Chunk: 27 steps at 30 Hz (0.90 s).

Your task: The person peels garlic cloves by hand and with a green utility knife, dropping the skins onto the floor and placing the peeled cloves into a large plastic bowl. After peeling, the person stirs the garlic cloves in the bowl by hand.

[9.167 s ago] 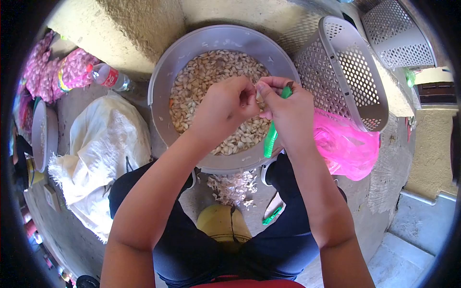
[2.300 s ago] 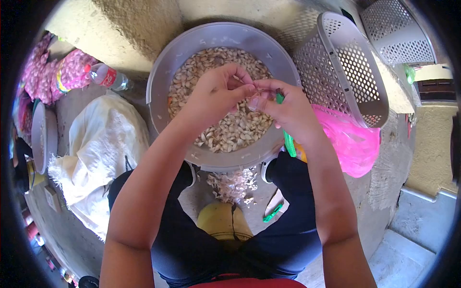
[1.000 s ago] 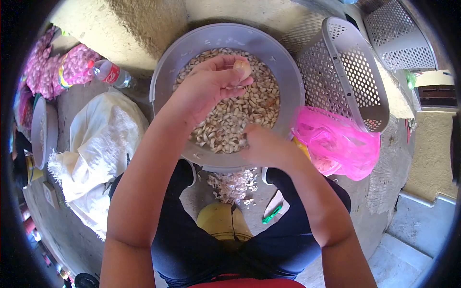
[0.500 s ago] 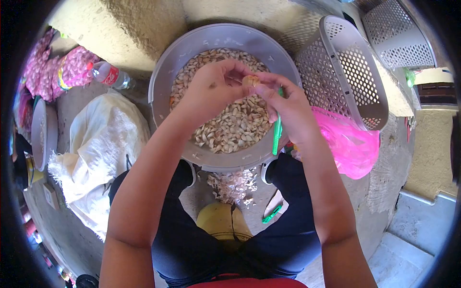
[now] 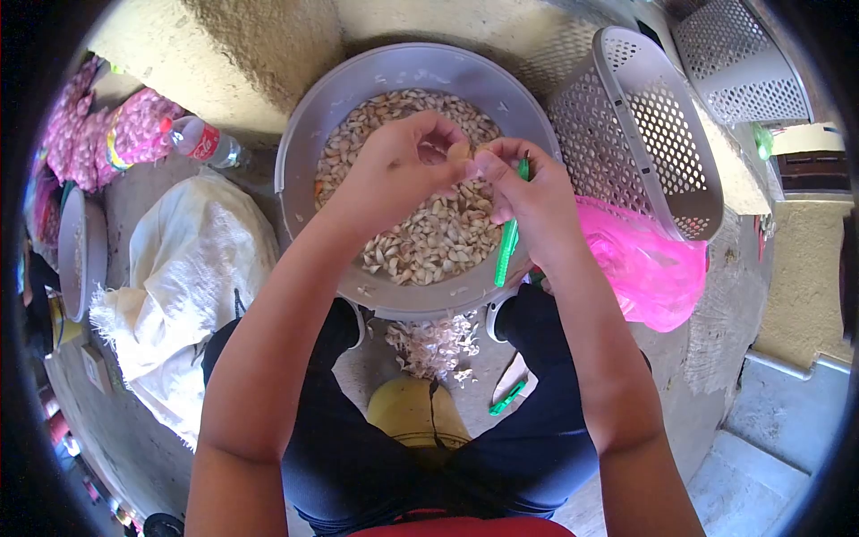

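Observation:
Both of my hands meet over a large grey tub (image 5: 309, 125) that holds many garlic cloves (image 5: 434, 251). Between thumb and fingertips, my left hand (image 5: 398, 170) pinches a small yellowish-brown garlic clove (image 5: 458, 152). The thumb and index fingertips of my right hand (image 5: 534, 188) are pinched together right beside that clove. A green utility knife (image 5: 507, 255) is also held in my right hand, its handle hanging down past the palm toward the tub's near rim.
Garlic skins (image 5: 434, 345) lie on the floor before a yellow container (image 5: 416, 412) between my legs. Another green knife (image 5: 507, 398) rests by my right leg. A perforated grey basket (image 5: 595, 134) and pink plastic bag (image 5: 644, 268) stand right; a white sack (image 5: 197, 242) and bottle (image 5: 201, 141) left.
My fingertips have drawn slightly apart at the clove. My right hand has turned a little, swinging the green knife's lower end to the left.

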Available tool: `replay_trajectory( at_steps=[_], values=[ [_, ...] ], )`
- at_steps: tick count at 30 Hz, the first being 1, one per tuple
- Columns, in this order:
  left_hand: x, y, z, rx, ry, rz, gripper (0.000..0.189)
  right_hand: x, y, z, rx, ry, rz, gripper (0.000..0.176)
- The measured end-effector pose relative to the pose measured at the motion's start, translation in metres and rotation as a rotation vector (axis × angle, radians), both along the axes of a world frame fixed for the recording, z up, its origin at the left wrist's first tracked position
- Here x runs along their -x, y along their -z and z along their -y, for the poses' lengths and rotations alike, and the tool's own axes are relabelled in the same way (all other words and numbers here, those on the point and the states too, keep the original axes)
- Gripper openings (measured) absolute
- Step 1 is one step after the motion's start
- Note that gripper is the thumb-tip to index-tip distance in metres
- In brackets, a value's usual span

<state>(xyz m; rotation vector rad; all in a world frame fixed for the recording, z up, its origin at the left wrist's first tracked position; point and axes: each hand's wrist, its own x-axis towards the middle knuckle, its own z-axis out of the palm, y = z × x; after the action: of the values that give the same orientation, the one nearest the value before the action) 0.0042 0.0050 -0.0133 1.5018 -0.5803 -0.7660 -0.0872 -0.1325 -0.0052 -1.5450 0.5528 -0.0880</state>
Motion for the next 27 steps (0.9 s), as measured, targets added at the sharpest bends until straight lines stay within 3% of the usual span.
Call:
replay_trajectory(
  at_steps=[5,12,17,23,26,27],
  values=[
    [-0.001,0.0,0.0,0.083,0.007,-0.292,0.02,-0.001,0.001,0.003,-0.291,0.058,0.058,0.033],
    [-0.003,-0.007,-0.004,0.15,0.17,-0.682,0.015,-0.001,-0.006,0.002,-0.367,-0.04,0.082,0.034],
    [0.004,-0.007,-0.002,0.173,0.085,-0.718,0.019,0.001,-0.009,0.002,-0.413,-0.055,0.092,0.035],
    [0.001,-0.007,-0.002,0.222,0.083,-0.739,0.025,0.001,-0.018,0.0,-0.264,-0.075,0.047,0.034],
    [0.002,-0.01,-0.001,0.221,0.044,-0.712,0.027,0.001,-0.02,0.002,0.101,-0.135,-0.026,0.034],
    [0.002,-0.012,-0.001,0.223,0.035,-0.705,0.028,0.002,-0.02,0.006,0.092,-0.161,-0.038,0.034]
  ],
)
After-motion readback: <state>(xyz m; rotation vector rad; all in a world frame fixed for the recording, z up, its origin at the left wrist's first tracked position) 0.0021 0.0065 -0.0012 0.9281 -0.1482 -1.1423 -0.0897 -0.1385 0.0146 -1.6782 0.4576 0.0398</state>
